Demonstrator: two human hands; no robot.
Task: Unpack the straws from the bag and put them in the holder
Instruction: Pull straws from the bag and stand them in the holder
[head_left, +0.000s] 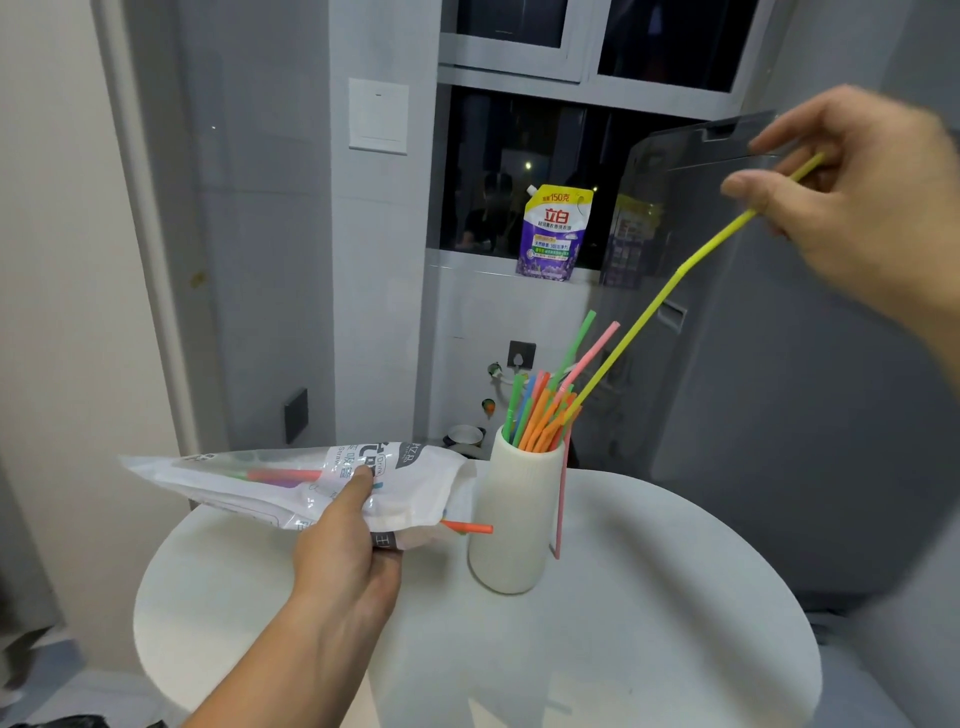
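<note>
Yellow straw (649, 322) pinched near top end by R hand (857, 208), thumb + fingers; lower tip sits among the straw bunch (540, 415) at mouth of white holder (514, 519) on round table (675, 623). L hand (343, 551) grips bag (291, 478) just left of holder, orange straw (467, 527) poking out its end. Pink straw (562, 493) hangs outside holder wall.

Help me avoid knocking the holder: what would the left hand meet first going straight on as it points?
Likely nothing: the left hand, gripping the bag, points forward, left of the holder; the way looks free, though depth is unclear.
</note>
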